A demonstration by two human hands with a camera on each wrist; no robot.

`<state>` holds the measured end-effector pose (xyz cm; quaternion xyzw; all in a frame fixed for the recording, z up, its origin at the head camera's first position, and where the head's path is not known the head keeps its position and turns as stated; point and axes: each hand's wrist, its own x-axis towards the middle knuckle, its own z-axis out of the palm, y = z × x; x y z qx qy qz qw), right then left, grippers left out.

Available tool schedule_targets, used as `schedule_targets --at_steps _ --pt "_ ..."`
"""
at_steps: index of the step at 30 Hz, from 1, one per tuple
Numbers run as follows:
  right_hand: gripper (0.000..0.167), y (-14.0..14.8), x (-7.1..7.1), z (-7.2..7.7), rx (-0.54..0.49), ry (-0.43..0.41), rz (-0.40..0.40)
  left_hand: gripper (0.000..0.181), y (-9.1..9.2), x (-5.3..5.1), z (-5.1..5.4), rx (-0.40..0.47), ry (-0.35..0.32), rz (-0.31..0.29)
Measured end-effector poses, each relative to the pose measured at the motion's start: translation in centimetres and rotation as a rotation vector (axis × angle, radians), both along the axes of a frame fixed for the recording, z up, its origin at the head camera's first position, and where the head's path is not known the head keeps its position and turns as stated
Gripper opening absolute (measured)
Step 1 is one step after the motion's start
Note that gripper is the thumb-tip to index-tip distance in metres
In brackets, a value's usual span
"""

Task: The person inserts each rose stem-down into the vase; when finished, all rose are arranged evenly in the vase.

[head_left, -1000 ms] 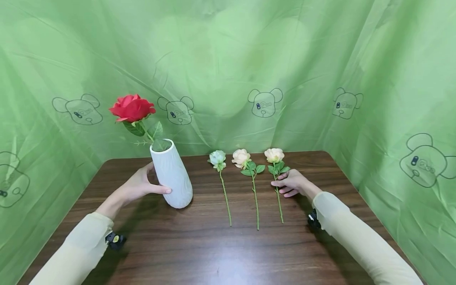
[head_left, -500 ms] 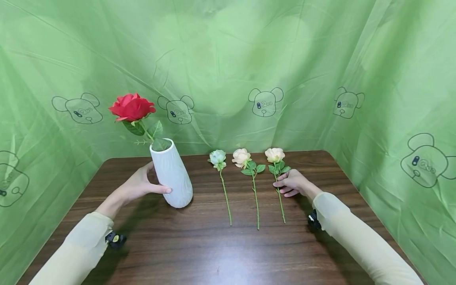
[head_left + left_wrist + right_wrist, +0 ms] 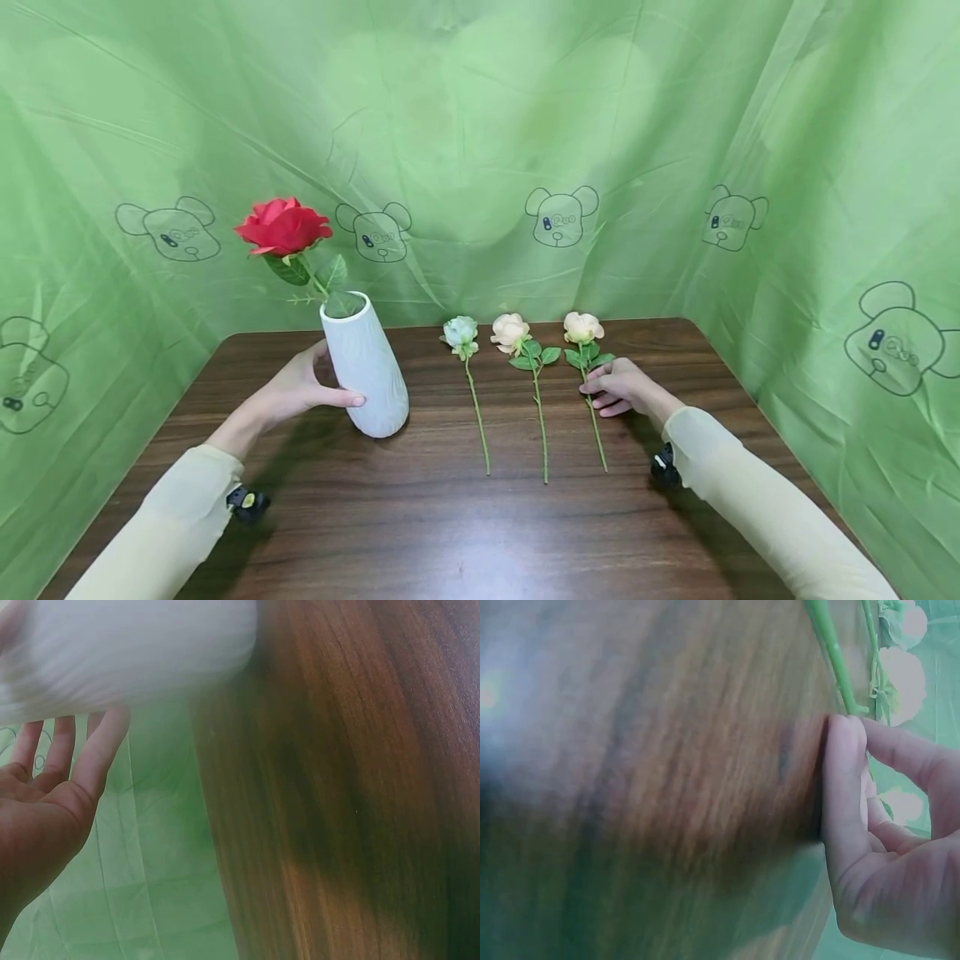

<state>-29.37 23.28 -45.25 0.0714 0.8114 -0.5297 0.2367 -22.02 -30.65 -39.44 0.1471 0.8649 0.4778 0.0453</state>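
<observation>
In the head view a white ribbed vase [image 3: 366,367] stands on the table at left, and a red rose [image 3: 283,227] leans leftward out of its mouth. My left hand [image 3: 300,390] grips the vase from its left side, thumb across the front; the left wrist view shows the fingers behind the vase [image 3: 135,649]. At right, my right hand [image 3: 622,388] pinches the stem of the rightmost cream rose [image 3: 583,327], just below its leaves. The right wrist view shows thumb and forefinger meeting on the green stem [image 3: 832,656].
Left of the pinched flower, a second cream rose [image 3: 511,333] and a pale blue-green flower [image 3: 461,333] lie side by side, stems toward me. The dark wooden table [image 3: 420,525] ends at the back against a green curtain [image 3: 465,150] with bear-head outlines.
The cream rose under my right hand has shifted slightly right, its stem end swinging a little to the right. My left hand still holds the vase in place.
</observation>
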Motion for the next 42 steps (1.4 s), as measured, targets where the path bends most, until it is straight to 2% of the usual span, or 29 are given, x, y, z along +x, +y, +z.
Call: schedule_targets --at_steps 10,14,20,24,29,35,39,42 --pt "0.044 0.3 0.1 0.4 -0.022 0.02 0.01 0.079 0.0 0.0 -0.1 0.025 -0.007 0.004" --pt "0.046 0.6 0.3 0.9 -0.074 0.021 -0.011 0.079 0.2 0.0 -0.2 0.038 -0.016 -0.005" --pt "0.055 0.9 0.4 3.4 -0.185 0.062 -0.033 0.079 0.3 -0.1 -0.4 0.034 -0.024 -0.008" --pt "0.063 0.6 0.6 5.3 -0.237 0.08 0.011 0.078 0.1 -0.3 -0.4 0.031 -0.016 -0.003" --pt "0.065 0.3 1.3 7.1 -0.322 0.059 0.086 0.079 0.0 -0.3 -0.2 0.015 -0.012 -0.007" --pt "0.068 -0.1 1.8 8.2 -0.479 0.029 0.118 0.08 -0.1 -0.3 0.0 0.004 -0.005 -0.008" --pt "0.069 -0.6 2.2 8.7 -0.531 0.031 0.114 0.079 0.0 -0.3 -0.1 0.018 -0.012 -0.015" --pt "0.063 -1.0 2.5 9.2 -0.567 0.045 0.118 0.079 0.0 -0.2 -0.1 0.027 -0.015 -0.017"
